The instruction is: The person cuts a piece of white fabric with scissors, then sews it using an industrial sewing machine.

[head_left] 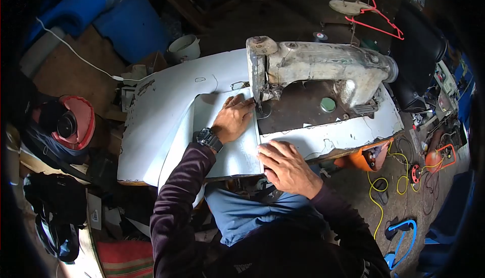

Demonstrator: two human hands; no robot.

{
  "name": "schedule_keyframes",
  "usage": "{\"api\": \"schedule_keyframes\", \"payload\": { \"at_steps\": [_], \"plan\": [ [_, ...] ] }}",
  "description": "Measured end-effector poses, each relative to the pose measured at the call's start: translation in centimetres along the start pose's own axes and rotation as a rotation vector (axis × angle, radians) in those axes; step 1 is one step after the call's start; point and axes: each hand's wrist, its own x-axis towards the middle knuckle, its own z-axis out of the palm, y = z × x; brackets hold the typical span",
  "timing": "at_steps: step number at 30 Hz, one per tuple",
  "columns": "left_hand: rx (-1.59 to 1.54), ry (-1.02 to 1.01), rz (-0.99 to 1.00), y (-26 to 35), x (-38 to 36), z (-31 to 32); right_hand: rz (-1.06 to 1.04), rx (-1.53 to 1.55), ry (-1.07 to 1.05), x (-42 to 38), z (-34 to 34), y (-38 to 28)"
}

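A worn sewing machine (323,61) stands on a white table (151,111), its needle end toward the left. A pale sheet of material (235,152) lies on the table left of the needle, with its right edge running under the needle area. My left hand (233,118) rests flat on the sheet with its fingers apart, fingertips close to the needle. At the sheet's lower right edge, my right hand (288,168) presses down with its fingers spread. A black watch (208,139) is on my left wrist.
A round green item (327,105) lies on the machine bed. Behind the table are a pale bucket (185,48) and a blue barrel (132,28). An orange container (357,160) hangs by the table's right front edge. Yellow cord (376,202) crosses the floor at right.
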Motion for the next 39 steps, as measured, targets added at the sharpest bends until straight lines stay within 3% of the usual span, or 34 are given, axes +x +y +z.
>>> {"api": "schedule_keyframes", "payload": {
  "at_steps": [1,4,8,9,12,17,21,25,28,34,39],
  "plan": [
    [-0.015,0.074,0.031,-0.2,0.6,0.4,0.001,-0.041,0.004,0.2,0.0,0.6],
    [-0.026,-0.033,0.014,-1.6,3.5,0.6,0.023,-0.039,0.024,1.5,-0.2,2.7],
    [-0.014,0.141,0.161,-5.4,6.4,3.1,0.027,-0.031,0.030,3.0,-0.4,4.9],
    [0.016,0.021,0.144,-6.4,6.9,2.8,0.040,-0.004,0.015,3.0,-0.2,5.0],
    [0.089,0.011,0.214,-9.8,8.2,5.2,0.062,-0.011,0.002,3.2,-0.1,5.0],
    [0.054,-0.105,0.096,-9.3,8.5,4.2,0.122,-0.001,-0.051,3.5,-0.2,4.9],
    [0.055,0.116,0.167,-8.6,8.8,3.8,0.138,-0.001,-0.058,4.0,-0.2,4.9],
    [0.079,-0.012,0.109,-10.0,9.2,4.9,0.154,-0.010,-0.065,4.1,-0.4,4.9],
    [0.072,0.095,0.193,-10.3,9.3,5.4,0.157,-0.019,-0.066,4.1,-0.1,5.0],
    [0.115,-0.029,0.152,-10.5,9.4,5.0,0.156,-0.013,-0.069,4.1,-0.1,5.0],
    [0.082,0.014,0.163,-9.8,9.3,4.4,0.159,-0.023,-0.081,4.3,-0.2,4.9]
  ]
}}
